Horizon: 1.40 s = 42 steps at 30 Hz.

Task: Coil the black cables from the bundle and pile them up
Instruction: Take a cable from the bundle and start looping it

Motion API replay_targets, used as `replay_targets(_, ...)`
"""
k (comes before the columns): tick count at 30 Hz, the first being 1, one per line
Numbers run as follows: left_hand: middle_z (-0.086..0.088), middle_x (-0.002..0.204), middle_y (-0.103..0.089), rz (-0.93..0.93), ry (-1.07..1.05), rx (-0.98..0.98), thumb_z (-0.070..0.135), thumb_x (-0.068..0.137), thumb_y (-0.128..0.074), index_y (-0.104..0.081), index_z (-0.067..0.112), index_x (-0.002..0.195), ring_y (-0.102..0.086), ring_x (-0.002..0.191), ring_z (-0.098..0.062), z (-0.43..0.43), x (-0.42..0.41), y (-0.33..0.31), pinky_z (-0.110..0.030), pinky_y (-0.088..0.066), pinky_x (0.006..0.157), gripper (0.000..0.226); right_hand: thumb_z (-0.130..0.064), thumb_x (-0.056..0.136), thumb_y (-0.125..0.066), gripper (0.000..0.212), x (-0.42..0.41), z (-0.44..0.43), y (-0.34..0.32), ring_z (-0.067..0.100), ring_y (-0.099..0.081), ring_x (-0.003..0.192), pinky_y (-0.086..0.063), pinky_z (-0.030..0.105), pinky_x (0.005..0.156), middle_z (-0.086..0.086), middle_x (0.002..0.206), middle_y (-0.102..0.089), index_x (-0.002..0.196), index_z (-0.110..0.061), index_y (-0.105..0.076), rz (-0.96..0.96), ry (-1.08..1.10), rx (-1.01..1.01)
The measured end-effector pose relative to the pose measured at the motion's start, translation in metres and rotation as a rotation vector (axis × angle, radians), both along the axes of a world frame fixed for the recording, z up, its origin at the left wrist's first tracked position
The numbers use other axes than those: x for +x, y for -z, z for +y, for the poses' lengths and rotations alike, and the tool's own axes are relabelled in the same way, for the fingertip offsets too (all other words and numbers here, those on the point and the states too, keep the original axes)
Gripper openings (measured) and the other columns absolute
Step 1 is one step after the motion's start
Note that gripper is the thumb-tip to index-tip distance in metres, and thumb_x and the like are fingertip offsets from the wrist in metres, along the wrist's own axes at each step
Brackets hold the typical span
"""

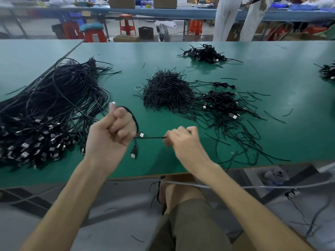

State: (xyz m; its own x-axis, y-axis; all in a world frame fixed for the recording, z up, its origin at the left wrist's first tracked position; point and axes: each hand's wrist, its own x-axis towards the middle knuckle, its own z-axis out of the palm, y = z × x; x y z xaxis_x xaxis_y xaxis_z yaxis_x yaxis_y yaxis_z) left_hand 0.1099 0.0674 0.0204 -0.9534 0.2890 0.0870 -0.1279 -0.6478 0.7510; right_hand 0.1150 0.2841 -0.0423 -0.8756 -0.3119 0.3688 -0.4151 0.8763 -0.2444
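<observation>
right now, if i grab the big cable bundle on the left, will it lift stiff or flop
Probably floppy: the bundle lies in loose arcs on the table. Likely to snag: its strands cross and loop. Perhaps heavy to lift: many plugs crowd its near end.

Surface (pixel 299 134): cable bundle (pixel 54 105) on left side, plugs toward near edge. Tie heap (pixel 166 91) centre, ring (pixel 138 88) just left of it. Coiled cables (pixel 221 100) right of heap, in its spill. Second pile (pixel 204 54) behind, far side. Third pile (pixel 328 71) at right edge. Over near edge, centre: cable (pixel 135 122) in left hand (pixel 110 131), thin strand (pixel 152 137) spanning to right hand (pixel 183 140). Stools (pixel 126 24), fan (pixel 164 32) on floor behind surface.
</observation>
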Motion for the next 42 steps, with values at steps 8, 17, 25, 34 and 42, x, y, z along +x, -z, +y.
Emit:
replay_targets(8,0.002,0.075,-0.074,0.477,-0.265,-0.926,0.024,0.105,-0.050,-0.072,0.013,0.088,-0.067,0.072,-0.012,0.046,0.018,0.046,-0.028,-0.050,0.072,0.030,-0.029,0.107,-0.044,0.035,-0.006,-0.006,-0.032,0.026,-0.057,0.078,-0.035,0.040,0.083,-0.003,0.078,-0.068,0.084,-0.012,-0.065,0.300,0.060,-0.103)
replay_targets(17,-0.001,0.091,-0.069,0.156,-0.332,-0.597,0.038,0.100,-0.053,-0.072,0.003,0.094,-0.059,0.090,-0.012,0.070,0.014,0.052,-0.029,-0.046,0.087,0.040,-0.020,0.105,-0.050,0.026,0.014,-0.018,-0.030,0.029,-0.060,0.081,-0.047,0.044,0.080,0.006,0.089,-0.072,0.096,-0.005,-0.070,0.246,0.083,-0.312)
replay_targets(25,-0.008,0.133,-0.067,-0.242,-0.067,0.047,0.035,0.110,-0.034,-0.054,0.002,0.136,-0.063,0.126,-0.020,0.074,0.006,0.038,-0.036,-0.046,0.106,0.047,-0.026,0.109,-0.042,0.024,0.026,-0.035,-0.014,0.030,-0.057,0.089,-0.045,0.044,0.076,0.011,0.096,-0.067,0.107,-0.008,-0.059,0.017,0.038,-0.534)
replay_targets(34,0.006,0.064,-0.036,-0.368,-0.073,0.208,0.037,0.109,-0.040,-0.050,0.016,0.082,-0.043,0.059,-0.015,0.066,0.001,0.035,-0.035,-0.046,0.098,0.036,-0.043,0.103,-0.054,0.026,0.026,-0.038,-0.002,0.016,-0.062,0.079,-0.051,0.044,0.070,-0.009,0.089,-0.064,0.089,-0.032,-0.035,-0.192,0.034,-0.778)
replay_targets(42,0.005,0.062,-0.033,-0.219,-0.102,0.122,0.042,0.096,-0.048,-0.050,0.015,0.082,-0.037,0.057,-0.013,0.065,0.003,0.040,-0.030,-0.049,0.089,0.031,-0.038,0.097,-0.067,0.045,0.017,-0.033,0.000,0.006,-0.057,0.081,-0.045,0.024,0.072,-0.008,0.086,-0.056,0.128,-0.024,-0.037,-0.246,0.025,-0.783)
